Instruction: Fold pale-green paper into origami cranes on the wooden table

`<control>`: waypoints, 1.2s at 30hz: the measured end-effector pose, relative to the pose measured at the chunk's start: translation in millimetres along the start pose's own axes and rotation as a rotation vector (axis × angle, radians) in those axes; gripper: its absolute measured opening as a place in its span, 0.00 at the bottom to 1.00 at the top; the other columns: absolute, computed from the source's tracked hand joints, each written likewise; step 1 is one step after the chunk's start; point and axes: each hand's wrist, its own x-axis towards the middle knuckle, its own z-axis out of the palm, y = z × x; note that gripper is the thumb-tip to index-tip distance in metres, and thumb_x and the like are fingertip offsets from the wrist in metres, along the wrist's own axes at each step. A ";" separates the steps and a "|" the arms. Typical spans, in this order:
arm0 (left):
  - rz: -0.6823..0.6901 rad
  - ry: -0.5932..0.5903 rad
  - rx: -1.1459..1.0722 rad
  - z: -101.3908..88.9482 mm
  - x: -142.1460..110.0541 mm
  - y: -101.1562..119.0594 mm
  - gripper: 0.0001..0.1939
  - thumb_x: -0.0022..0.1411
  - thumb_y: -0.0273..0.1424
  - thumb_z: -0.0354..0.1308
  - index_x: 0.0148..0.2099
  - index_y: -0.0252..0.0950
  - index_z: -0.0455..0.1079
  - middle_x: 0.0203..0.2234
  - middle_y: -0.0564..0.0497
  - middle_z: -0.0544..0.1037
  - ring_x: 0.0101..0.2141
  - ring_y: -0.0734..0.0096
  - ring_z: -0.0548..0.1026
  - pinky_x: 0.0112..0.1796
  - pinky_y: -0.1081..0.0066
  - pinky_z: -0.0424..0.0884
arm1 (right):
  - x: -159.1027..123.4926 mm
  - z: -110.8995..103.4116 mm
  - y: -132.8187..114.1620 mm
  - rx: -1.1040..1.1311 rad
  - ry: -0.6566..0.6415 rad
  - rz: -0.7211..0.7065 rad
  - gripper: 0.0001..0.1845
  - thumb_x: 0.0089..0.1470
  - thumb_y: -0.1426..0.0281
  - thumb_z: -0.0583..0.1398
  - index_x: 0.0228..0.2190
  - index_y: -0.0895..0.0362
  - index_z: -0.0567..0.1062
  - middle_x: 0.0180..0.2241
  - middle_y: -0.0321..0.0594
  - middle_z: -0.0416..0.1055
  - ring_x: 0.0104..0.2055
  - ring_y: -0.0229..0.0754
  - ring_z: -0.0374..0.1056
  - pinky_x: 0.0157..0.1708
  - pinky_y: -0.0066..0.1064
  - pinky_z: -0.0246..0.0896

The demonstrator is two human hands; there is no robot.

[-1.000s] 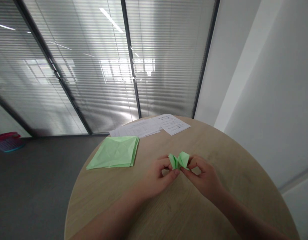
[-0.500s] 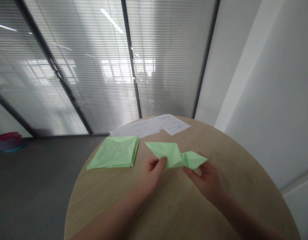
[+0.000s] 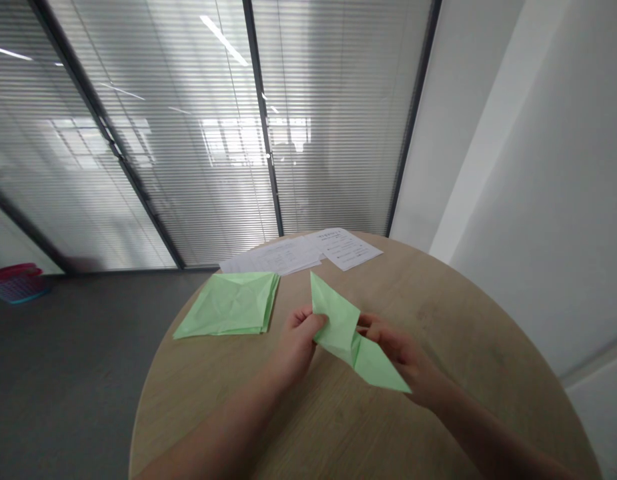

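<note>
Both my hands hold a folded light-green paper piece (image 3: pixel 345 330) just above the round wooden table (image 3: pixel 453 320). It has two pointed ends, one up and away, one down toward me. My left hand (image 3: pixel 298 343) pinches its left edge near the upper point. My right hand (image 3: pixel 405 357) grips it from underneath at the middle, partly hidden by the lower point.
A stack of green square sheets (image 3: pixel 228 303) lies on the table to the left. White printed papers (image 3: pixel 308 252) rest at the far edge. Beyond are glass walls with blinds, grey floor, and a pink basket (image 3: pixel 15 281) at far left.
The small bunched paper was pulled open into a long two-pointed shape, then turned so one point tilts up and the other down toward me.
</note>
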 end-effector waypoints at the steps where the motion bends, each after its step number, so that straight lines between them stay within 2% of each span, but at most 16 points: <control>1: -0.021 -0.019 -0.016 0.3 -0.1 1.1 0.10 0.45 0.34 0.65 0.22 0.32 0.72 0.16 0.52 0.72 0.20 0.74 0.68 0.24 0.74 0.62 | 0.7 0.8 2.4 0.140 0.048 0.050 0.10 0.59 0.60 0.63 0.37 0.53 0.75 0.52 0.48 0.70 0.49 0.49 0.71 0.44 0.38 0.67; 4: -0.077 -0.051 -0.040 0.2 -0.4 3.0 0.12 0.42 0.35 0.69 0.25 0.31 0.74 0.19 0.50 0.75 0.21 0.73 0.70 0.26 0.74 0.64 | 2.2 1.5 10.2 0.383 0.160 0.197 0.22 0.58 0.56 0.63 0.51 0.50 0.71 0.55 0.47 0.69 0.48 0.47 0.71 0.46 0.39 0.66; 6: -0.089 -0.089 -0.028 -0.6 -0.5 3.2 0.14 0.42 0.35 0.71 0.24 0.32 0.71 0.19 0.51 0.74 0.21 0.75 0.69 0.25 0.75 0.62 | 2.1 0.6 13.9 0.397 0.142 0.276 0.26 0.57 0.54 0.64 0.53 0.51 0.71 0.53 0.47 0.71 0.46 0.46 0.71 0.47 0.39 0.64; 8: -0.093 -0.139 0.001 -1.8 -0.2 3.3 0.18 0.42 0.36 0.73 0.21 0.34 0.65 0.17 0.55 0.70 0.19 0.78 0.65 0.22 0.76 0.58 | 1.3 -0.1 15.7 0.358 0.096 0.346 0.23 0.55 0.54 0.66 0.47 0.54 0.75 0.43 0.44 0.75 0.41 0.43 0.71 0.43 0.35 0.64; 11: -0.090 -0.194 0.039 -5.2 1.8 3.9 0.23 0.44 0.39 0.74 0.21 0.35 0.61 0.15 0.58 0.65 0.17 0.80 0.61 0.21 0.77 0.52 | 0.2 -0.5 15.5 0.312 0.059 0.386 0.19 0.51 0.57 0.70 0.36 0.58 0.78 0.34 0.39 0.74 0.36 0.39 0.68 0.38 0.30 0.61; 15: -0.085 -0.178 0.069 -13.3 8.3 9.6 0.24 0.47 0.47 0.72 0.22 0.33 0.68 0.17 0.55 0.68 0.20 0.78 0.64 0.22 0.76 0.55 | 0.7 -3.3 14.3 0.380 0.122 0.384 0.18 0.50 0.57 0.70 0.35 0.58 0.77 0.33 0.37 0.74 0.34 0.38 0.67 0.37 0.30 0.60; 18: -0.116 -0.172 0.112 -20.1 12.8 19.5 0.19 0.42 0.40 0.76 0.28 0.32 0.74 0.20 0.54 0.72 0.21 0.79 0.65 0.24 0.76 0.57 | 1.6 -8.0 13.9 0.403 0.188 0.393 0.18 0.49 0.58 0.71 0.34 0.57 0.76 0.30 0.36 0.73 0.31 0.37 0.66 0.33 0.28 0.59; 20: -0.138 -0.221 0.132 -23.4 14.1 26.2 0.18 0.41 0.36 0.77 0.31 0.32 0.76 0.22 0.54 0.74 0.21 0.80 0.66 0.24 0.76 0.57 | 2.1 -9.9 13.5 0.420 0.214 0.386 0.17 0.48 0.58 0.72 0.32 0.57 0.76 0.28 0.34 0.72 0.29 0.36 0.65 0.32 0.27 0.58; 26: -0.131 -0.331 0.067 -24.6 12.5 26.0 0.16 0.47 0.32 0.75 0.34 0.35 0.70 0.24 0.55 0.73 0.23 0.80 0.68 0.24 0.79 0.57 | 4.3 -3.7 14.1 0.563 0.199 0.403 0.14 0.49 0.62 0.70 0.33 0.57 0.77 0.31 0.37 0.74 0.33 0.39 0.69 0.37 0.30 0.63; 29: -0.137 -0.306 -0.004 -20.9 11.5 19.0 0.18 0.49 0.31 0.74 0.36 0.36 0.68 0.25 0.57 0.72 0.23 0.80 0.69 0.24 0.79 0.59 | 5.9 -1.3 12.5 0.607 0.214 0.392 0.15 0.52 0.60 0.67 0.37 0.57 0.78 0.35 0.42 0.76 0.37 0.43 0.71 0.41 0.35 0.65; 31: -0.122 -0.238 -0.072 -17.5 11.0 15.7 0.18 0.49 0.30 0.73 0.36 0.36 0.67 0.24 0.58 0.70 0.22 0.80 0.68 0.24 0.79 0.61 | 6.4 -1.6 9.4 0.618 0.185 0.377 0.17 0.53 0.59 0.66 0.41 0.56 0.78 0.41 0.45 0.77 0.41 0.46 0.71 0.43 0.37 0.65; 33: -0.094 -0.158 -0.145 -13.8 10.6 13.4 0.18 0.48 0.29 0.73 0.35 0.36 0.66 0.24 0.59 0.69 0.22 0.80 0.68 0.24 0.79 0.62 | 6.3 -1.3 6.5 0.617 0.116 0.359 0.21 0.50 0.60 0.67 0.45 0.56 0.78 0.46 0.46 0.76 0.45 0.48 0.70 0.46 0.40 0.66; 36: -0.068 -0.078 -0.219 -8.7 10.2 9.4 0.19 0.47 0.27 0.73 0.34 0.36 0.65 0.25 0.59 0.70 0.24 0.79 0.70 0.25 0.79 0.64 | 5.4 4.1 6.1 0.564 0.081 0.374 0.23 0.47 0.63 0.71 0.46 0.54 0.78 0.46 0.45 0.75 0.46 0.48 0.70 0.48 0.44 0.67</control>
